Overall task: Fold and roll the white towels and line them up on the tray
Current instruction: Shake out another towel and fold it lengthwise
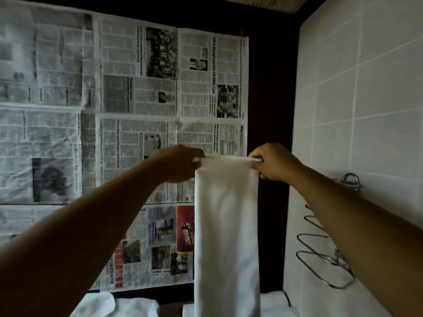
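Towel (pixel 226 225) of white cloth hangs between the two hands, folded into a long narrow strip. Its top edge is stretched flat from one hand to the other. The rest falls straight down below them and passes out of the lower edge of the view. The left hand (pixel 180 163) pinches the top left corner with curled fingers and thumb. The right hand (pixel 272 162) pinches the top right corner in the same way. Both arms are raised and reach forward.

Behind the hands, and mostly to the left of them, newspaper sheets (pixel 137 99) cover the wall. Directly behind the right hand a dark wooden strip (pixel 270 99) runs up and down. To the right of the right hand there is a wall of white tiles (pixel 366 88). A chrome wire rack (pixel 320 259) with several loops is fixed on it, below the right forearm. Far below the left hand, more white towels (pixel 128 306) lie crumpled. Another white cloth (pixel 272 303) lies below the right hand, just beside the hanging strip. I cannot tell what surface they lie on.
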The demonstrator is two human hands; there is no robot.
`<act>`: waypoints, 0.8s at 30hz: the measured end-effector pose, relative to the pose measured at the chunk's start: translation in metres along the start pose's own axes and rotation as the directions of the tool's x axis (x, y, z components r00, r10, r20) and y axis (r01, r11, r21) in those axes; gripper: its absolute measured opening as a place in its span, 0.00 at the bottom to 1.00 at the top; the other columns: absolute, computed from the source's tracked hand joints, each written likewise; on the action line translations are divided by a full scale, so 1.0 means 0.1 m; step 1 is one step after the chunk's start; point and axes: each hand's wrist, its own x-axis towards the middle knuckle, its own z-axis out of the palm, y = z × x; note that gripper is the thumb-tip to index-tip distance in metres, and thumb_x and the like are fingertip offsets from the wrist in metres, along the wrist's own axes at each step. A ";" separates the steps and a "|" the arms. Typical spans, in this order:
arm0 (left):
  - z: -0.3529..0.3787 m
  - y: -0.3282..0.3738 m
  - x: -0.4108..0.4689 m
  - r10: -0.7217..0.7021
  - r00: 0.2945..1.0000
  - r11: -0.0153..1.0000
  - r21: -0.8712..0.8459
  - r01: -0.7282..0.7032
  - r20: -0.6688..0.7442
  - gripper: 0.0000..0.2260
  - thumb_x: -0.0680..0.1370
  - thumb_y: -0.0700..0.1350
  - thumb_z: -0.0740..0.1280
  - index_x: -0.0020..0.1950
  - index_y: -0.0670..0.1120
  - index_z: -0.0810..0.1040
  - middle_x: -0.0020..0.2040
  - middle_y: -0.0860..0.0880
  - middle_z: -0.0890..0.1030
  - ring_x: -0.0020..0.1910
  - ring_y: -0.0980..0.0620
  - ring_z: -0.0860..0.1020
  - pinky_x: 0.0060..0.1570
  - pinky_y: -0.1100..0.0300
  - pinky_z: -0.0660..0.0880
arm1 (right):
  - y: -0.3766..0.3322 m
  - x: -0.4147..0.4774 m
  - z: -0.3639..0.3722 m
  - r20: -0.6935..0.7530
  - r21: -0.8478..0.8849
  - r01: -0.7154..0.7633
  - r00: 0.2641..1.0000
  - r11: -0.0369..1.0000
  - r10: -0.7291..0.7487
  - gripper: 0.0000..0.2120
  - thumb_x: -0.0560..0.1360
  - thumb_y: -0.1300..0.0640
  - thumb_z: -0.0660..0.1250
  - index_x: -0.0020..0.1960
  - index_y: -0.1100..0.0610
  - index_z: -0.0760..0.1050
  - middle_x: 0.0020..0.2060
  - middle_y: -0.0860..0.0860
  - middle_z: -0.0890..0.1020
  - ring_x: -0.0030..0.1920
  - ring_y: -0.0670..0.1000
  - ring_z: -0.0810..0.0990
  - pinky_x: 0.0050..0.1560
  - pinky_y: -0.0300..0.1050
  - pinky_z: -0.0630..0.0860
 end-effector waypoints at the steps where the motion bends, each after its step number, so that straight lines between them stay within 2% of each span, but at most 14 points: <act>1: -0.03 0.00 0.01 0.007 0.997 0.999 0.051 -0.003 -0.070 0.11 0.84 0.51 0.57 0.66 0.55 0.72 0.49 0.50 0.80 0.40 0.57 0.79 0.37 0.61 0.75 | -0.02 0.01 -0.04 -0.054 0.003 0.022 0.998 1.000 -0.021 0.07 0.79 0.56 0.69 0.55 0.55 0.83 0.36 0.49 0.82 0.35 0.49 0.83 0.39 0.44 0.79; 4: -0.15 0.03 0.02 0.037 0.980 0.991 0.131 -0.011 -0.196 0.11 0.84 0.51 0.56 0.65 0.56 0.71 0.44 0.53 0.78 0.38 0.58 0.77 0.34 0.61 0.75 | -0.07 0.02 -0.18 -0.136 0.017 0.063 0.989 0.998 -0.061 0.07 0.79 0.57 0.69 0.56 0.56 0.83 0.40 0.50 0.84 0.35 0.51 0.84 0.43 0.49 0.83; 6: -0.18 0.06 -0.02 0.049 0.979 0.994 0.107 -0.028 -0.197 0.11 0.84 0.51 0.57 0.65 0.55 0.72 0.44 0.54 0.77 0.37 0.58 0.77 0.36 0.58 0.78 | -0.08 -0.02 -0.23 -0.137 0.024 0.076 0.988 0.997 -0.072 0.06 0.79 0.57 0.70 0.54 0.55 0.84 0.41 0.51 0.85 0.36 0.51 0.84 0.44 0.50 0.83; 8: -0.17 0.08 -0.09 0.046 0.987 0.996 0.077 -0.034 -0.156 0.11 0.84 0.51 0.58 0.64 0.55 0.73 0.49 0.51 0.80 0.41 0.55 0.79 0.43 0.54 0.80 | -0.09 -0.10 -0.25 -0.083 0.029 0.068 0.994 0.997 -0.065 0.05 0.79 0.57 0.71 0.53 0.54 0.84 0.39 0.51 0.85 0.35 0.49 0.84 0.41 0.46 0.82; 10: -0.11 0.08 -0.19 0.035 0.998 0.999 0.022 -0.034 -0.046 0.11 0.83 0.51 0.59 0.65 0.55 0.73 0.52 0.51 0.81 0.44 0.55 0.80 0.46 0.55 0.79 | -0.08 -0.22 -0.21 0.048 0.020 0.053 0.997 0.998 -0.053 0.05 0.78 0.56 0.71 0.53 0.52 0.83 0.36 0.50 0.85 0.33 0.45 0.84 0.38 0.42 0.78; 13: 0.04 0.03 -0.33 0.071 0.981 0.996 -0.072 -0.059 0.179 0.11 0.84 0.49 0.60 0.66 0.53 0.74 0.49 0.55 0.80 0.40 0.60 0.79 0.41 0.64 0.74 | -0.03 -0.38 -0.13 0.260 0.056 0.011 0.965 0.998 -0.025 0.05 0.78 0.55 0.72 0.53 0.51 0.82 0.39 0.48 0.86 0.34 0.43 0.85 0.37 0.38 0.76; 16: 0.25 0.00 -0.45 0.086 0.933 0.977 -0.214 -0.011 0.348 0.11 0.83 0.49 0.61 0.65 0.51 0.74 0.45 0.54 0.83 0.36 0.57 0.83 0.38 0.60 0.80 | 0.03 -0.49 0.08 0.392 0.065 -0.041 0.920 0.997 0.012 0.05 0.78 0.56 0.72 0.54 0.53 0.83 0.40 0.49 0.86 0.36 0.45 0.86 0.44 0.43 0.83; 18: 0.47 0.01 -0.49 0.059 0.911 0.986 -0.169 0.012 0.408 0.12 0.84 0.49 0.61 0.65 0.50 0.74 0.48 0.52 0.83 0.39 0.55 0.83 0.39 0.61 0.79 | 0.08 -0.54 0.31 0.457 0.025 -0.071 0.888 0.997 0.052 0.05 0.78 0.57 0.71 0.53 0.55 0.83 0.38 0.50 0.87 0.37 0.46 0.86 0.49 0.47 0.84; 20: 0.71 0.06 -0.51 0.017 0.930 1.000 -0.024 -0.009 0.366 0.13 0.83 0.51 0.60 0.67 0.51 0.74 0.54 0.51 0.81 0.47 0.54 0.81 0.48 0.60 0.77 | 0.12 -0.60 0.57 0.434 -0.038 -0.054 0.899 0.998 0.066 0.05 0.79 0.58 0.71 0.47 0.58 0.83 0.35 0.52 0.86 0.36 0.49 0.86 0.46 0.48 0.83; 21: 0.88 0.10 -0.59 -0.009 0.958 0.999 0.039 -0.003 0.286 0.14 0.83 0.53 0.60 0.67 0.53 0.74 0.57 0.50 0.80 0.50 0.52 0.80 0.51 0.56 0.77 | 0.15 -0.69 0.77 0.356 -0.054 -0.038 0.933 0.998 0.055 0.07 0.79 0.58 0.70 0.42 0.59 0.82 0.32 0.54 0.84 0.35 0.53 0.84 0.41 0.47 0.81; 22: 0.98 0.14 -0.64 -0.035 0.988 0.996 0.086 0.022 0.149 0.14 0.83 0.54 0.59 0.66 0.54 0.75 0.59 0.50 0.79 0.51 0.51 0.79 0.51 0.54 0.78 | 0.18 -0.74 0.90 0.220 -0.054 -0.018 0.975 0.998 0.029 0.12 0.79 0.59 0.68 0.37 0.58 0.79 0.29 0.54 0.81 0.32 0.55 0.82 0.34 0.44 0.76; 24: 1.27 0.24 -0.82 -0.092 0.992 0.993 0.061 0.098 -0.090 0.13 0.83 0.54 0.59 0.63 0.52 0.77 0.55 0.49 0.79 0.48 0.50 0.79 0.44 0.53 0.80 | 0.24 -0.99 1.23 -0.022 0.030 0.006 1.000 1.000 -0.005 0.18 0.79 0.62 0.66 0.31 0.51 0.71 0.26 0.49 0.74 0.28 0.50 0.75 0.29 0.41 0.67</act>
